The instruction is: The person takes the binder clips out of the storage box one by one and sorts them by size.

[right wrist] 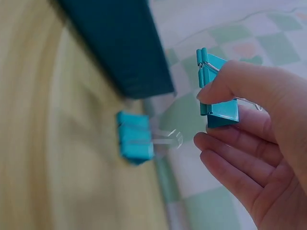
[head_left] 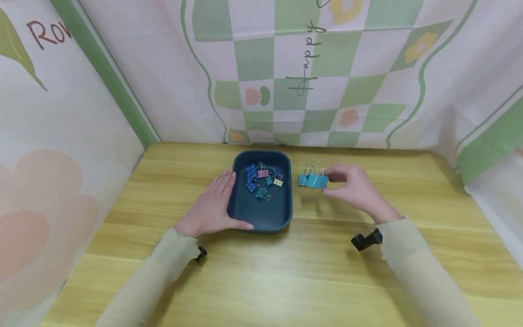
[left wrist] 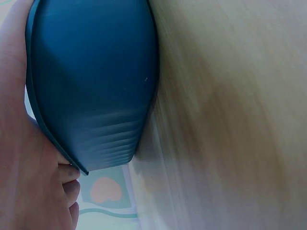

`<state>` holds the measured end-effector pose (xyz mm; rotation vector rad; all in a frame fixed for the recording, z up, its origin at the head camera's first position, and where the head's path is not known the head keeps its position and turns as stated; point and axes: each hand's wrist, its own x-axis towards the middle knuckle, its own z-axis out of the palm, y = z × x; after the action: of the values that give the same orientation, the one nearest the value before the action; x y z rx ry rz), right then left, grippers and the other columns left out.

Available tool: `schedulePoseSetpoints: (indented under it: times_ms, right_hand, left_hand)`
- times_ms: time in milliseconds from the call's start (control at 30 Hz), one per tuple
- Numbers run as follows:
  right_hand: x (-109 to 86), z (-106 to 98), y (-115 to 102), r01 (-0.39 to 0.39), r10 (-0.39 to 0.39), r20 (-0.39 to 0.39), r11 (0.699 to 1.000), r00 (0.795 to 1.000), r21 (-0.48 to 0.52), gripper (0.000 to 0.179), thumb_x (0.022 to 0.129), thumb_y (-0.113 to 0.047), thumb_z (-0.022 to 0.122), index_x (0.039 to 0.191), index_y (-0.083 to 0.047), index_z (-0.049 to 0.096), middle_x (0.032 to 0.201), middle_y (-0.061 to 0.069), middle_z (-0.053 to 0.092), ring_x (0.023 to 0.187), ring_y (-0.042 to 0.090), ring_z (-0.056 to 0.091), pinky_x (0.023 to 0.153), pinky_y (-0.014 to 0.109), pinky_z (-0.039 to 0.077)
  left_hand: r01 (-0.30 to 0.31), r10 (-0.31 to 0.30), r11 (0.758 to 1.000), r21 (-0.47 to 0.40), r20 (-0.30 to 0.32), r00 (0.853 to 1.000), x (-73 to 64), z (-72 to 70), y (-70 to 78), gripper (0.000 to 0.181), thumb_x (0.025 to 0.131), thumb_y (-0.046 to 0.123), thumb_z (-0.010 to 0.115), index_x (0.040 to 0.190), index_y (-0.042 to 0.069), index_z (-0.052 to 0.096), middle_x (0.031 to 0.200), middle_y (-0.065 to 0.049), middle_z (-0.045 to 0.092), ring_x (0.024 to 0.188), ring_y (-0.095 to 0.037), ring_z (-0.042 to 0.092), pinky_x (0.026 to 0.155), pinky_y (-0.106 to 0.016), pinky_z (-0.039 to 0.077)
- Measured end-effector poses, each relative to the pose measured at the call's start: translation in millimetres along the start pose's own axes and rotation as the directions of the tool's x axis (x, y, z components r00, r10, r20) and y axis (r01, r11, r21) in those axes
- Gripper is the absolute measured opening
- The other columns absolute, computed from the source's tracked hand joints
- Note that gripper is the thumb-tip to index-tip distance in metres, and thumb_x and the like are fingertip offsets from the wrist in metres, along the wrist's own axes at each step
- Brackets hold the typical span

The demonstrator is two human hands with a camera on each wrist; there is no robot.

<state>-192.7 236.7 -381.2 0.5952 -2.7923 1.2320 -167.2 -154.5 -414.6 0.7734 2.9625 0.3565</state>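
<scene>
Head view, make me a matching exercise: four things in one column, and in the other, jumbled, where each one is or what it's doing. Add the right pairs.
Things:
1. Left hand
2. Right hand
3. Pink clip
4. Checked cloth

Place or state:
A. Lying inside the tray
B. Hanging beyond the far edge of the table
C. Pinching a turquoise clip
D. Touching the tray's rim

Pairs: 1-D, 2-C, 3-A, 4-B

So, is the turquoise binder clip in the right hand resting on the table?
No, the right hand pinches that turquoise binder clip up off the wooden table.
</scene>
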Motion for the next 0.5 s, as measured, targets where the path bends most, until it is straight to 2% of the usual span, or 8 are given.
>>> schedulePoseSetpoints:
  times_ms: [267,433,500]
  right_hand:
    - [-15.9,-3.3,39.5,-0.081,0.081,0.030,0.997,0.996,0.008,0.042,0.081,0.000,0.083,0.119,0.008,0.067,0.118,0.024,0.067,0.105,0.040,0.067,0.093,0.053,0.054]
    - [-23.1,-10.4,58.6,-0.132,0.132,0.013,0.991,0.991,-0.020,0.042,0.083,-0.004,0.083,0.120,0.008,0.067,0.117,0.024,0.068,0.106,0.040,0.067,0.093,0.051,0.054]
    - [-24.7,-13.7,64.1,-0.147,0.147,0.007,0.989,0.989,-0.027,0.044,0.083,-0.006,0.084,0.121,0.008,0.066,0.116,0.025,0.068,0.105,0.040,0.067,0.091,0.047,0.056]
  left_hand:
    - [0.003,-0.003,1.000,-0.005,0.004,1.000,0.4,-0.9,1.0,0.148,0.063,0.102,0.046,0.162,0.003,-0.001,0.169,-0.012,-0.004,0.154,-0.021,-0.005,0.123,-0.035,0.003]
    - [0.001,-0.001,1.000,-0.004,0.000,1.000,0.3,-2.2,1.6,0.147,0.063,0.102,0.046,0.162,0.003,0.001,0.169,-0.013,-0.003,0.154,-0.022,-0.005,0.123,-0.036,0.003]
    - [0.002,-0.002,1.000,-0.004,-0.002,1.000,0.3,-2.7,1.8,0.148,0.063,0.102,0.046,0.162,0.003,0.001,0.169,-0.013,-0.003,0.154,-0.021,-0.005,0.123,-0.036,0.003]
